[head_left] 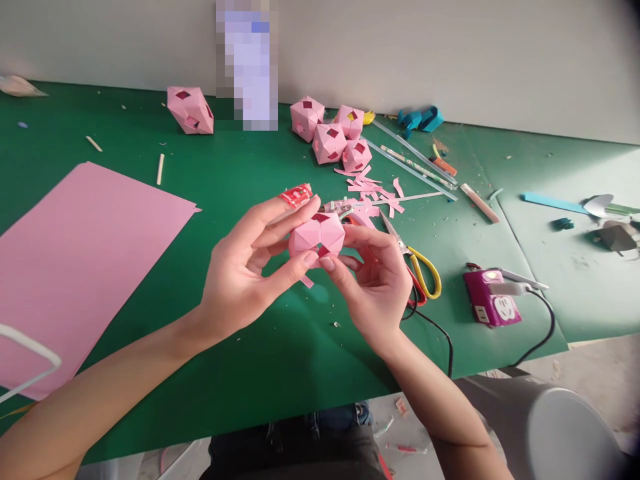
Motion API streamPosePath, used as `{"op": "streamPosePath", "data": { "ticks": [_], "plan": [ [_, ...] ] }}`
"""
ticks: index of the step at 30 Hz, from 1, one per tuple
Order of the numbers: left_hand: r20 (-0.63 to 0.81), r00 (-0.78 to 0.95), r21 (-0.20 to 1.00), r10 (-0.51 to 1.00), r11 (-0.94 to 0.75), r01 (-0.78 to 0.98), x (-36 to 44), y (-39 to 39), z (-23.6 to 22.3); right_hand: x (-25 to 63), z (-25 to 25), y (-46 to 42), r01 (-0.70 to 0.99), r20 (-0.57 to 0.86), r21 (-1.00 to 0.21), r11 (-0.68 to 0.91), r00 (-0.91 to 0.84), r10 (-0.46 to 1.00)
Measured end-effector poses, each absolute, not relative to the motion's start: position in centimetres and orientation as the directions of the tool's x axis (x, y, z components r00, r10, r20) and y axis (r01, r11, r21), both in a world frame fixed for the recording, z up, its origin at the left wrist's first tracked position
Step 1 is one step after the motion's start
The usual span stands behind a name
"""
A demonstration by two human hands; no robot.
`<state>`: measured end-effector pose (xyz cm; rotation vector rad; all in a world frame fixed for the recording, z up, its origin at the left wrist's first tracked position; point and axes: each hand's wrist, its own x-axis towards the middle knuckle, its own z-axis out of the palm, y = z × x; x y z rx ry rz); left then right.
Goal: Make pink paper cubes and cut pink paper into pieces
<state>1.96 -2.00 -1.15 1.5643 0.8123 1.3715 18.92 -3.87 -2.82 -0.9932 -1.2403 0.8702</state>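
— What is the surface, please, and what is around it?
— It is a green table (270, 393). A pale wall (400, 60) stands behind it, and some floor (600, 373) is visible at the lower right. A pink sheet (100, 247) lies at the left; the other balls (329, 143) rest on the far side.
— And where is the ball (320, 230)?
— The left hand (245, 260) and the right hand (380, 280) hold it together, in the air above the table.
— Which way does it point?
— It is roundish, so I cannot tell a long axis. One opening faces upward, another faces down toward the person.
— How does it look?
— It is pink and folded, with flat faces, creases and diamond-like openings.
— And the fingers?
— On the left they are half bent, gripping the ball's left side. On the right they are more curled, with the thumb at its lower edge.
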Motion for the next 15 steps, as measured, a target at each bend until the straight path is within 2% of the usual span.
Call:
{"op": "streamPosePath", "data": {
  "ticks": [8,11,15],
  "plan": [
    [0.357,0.176,0.934,0.917,-0.356,-0.037,1.74,-2.13,-1.31,18.84,-2.39,-3.74,-0.056,0.254,-0.964,0.261,0.109,0.961],
    [0.395,0.169,0.919,0.903,-0.389,-0.070,1.72,-1.67,-1.58,19.01,-2.44,-3.59,-0.072,0.263,-0.961,0.267,0.064,0.963],
    [0.477,0.115,0.879,0.871,-0.469,-0.086,1.80,-1.42,-1.80,19.16,-2.53,-3.49,-0.012,0.275,-0.961,0.276,0.053,0.960]
  ]
}}
